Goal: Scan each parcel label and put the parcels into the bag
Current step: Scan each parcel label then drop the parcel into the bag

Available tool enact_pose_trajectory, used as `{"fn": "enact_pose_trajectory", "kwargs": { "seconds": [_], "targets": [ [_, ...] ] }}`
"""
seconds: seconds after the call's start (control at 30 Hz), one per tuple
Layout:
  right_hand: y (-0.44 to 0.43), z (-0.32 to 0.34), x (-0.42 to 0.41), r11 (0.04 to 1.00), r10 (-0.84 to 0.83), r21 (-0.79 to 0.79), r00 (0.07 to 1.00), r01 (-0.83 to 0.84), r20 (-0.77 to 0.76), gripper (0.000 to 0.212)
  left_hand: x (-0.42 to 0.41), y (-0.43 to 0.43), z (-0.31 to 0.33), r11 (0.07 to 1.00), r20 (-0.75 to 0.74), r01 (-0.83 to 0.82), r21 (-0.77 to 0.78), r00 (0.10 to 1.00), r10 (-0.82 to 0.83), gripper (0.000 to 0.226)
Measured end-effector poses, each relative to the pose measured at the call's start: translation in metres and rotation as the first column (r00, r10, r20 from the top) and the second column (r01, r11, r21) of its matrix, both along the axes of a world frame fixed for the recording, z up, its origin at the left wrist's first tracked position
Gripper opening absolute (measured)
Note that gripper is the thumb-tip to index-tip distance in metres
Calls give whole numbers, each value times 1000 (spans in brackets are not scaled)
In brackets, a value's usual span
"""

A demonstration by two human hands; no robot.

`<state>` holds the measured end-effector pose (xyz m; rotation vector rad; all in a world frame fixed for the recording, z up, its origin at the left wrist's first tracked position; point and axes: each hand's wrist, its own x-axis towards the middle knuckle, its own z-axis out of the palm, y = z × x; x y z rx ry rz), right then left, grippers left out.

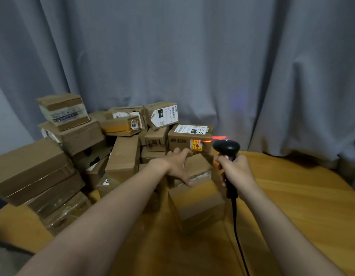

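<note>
Grey curtain (192,56), wooden surface (302,196) — piled parcels (123,154) labelled "15H", "A023"; left hand (178,166) fingers grip the near parcel (199,166), right hand (237,170) fingers clamp the scanner (226,146).

The scanner's cable (235,222) is cut off by the bottom edge.

Dim, even indoor light. The scanner (226,147) cast a red streak across a parcel (179,145) and curtain (252,76). Wide-angle curvature bent the bench (304,198) edge; foreground was soft.
</note>
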<state>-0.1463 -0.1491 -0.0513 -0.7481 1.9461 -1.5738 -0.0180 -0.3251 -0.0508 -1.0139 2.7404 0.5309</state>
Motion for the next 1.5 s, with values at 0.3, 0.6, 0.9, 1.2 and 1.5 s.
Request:
{"fn": "enact_pose_trajectory", "kwargs": {
  "seconds": [0.3,0.6,0.9,1.2,1.5],
  "targets": [
    [18,7,10,1000,14,-6,1000,-14,17,16,8,10,-1,992,-153,-102,-68,984,91,92],
    [64,39,59,983,113,-155,992,-103,52,21,79,36,45,962,-475,-205,-183,875,96,88],
    [124,58,132,945,315,-109,948,-309,47,33,158,89,33,844,-778,-328,424,346,525,89],
    [140,63,171,910,413,60,908,-409,-74,40,213,103,37,763,-767,-346,546,160,621,98],
    [141,72,180,889,457,106,877,-446,-148,42,231,97,37,774,-780,-362,519,169,603,97]
  ]
}}
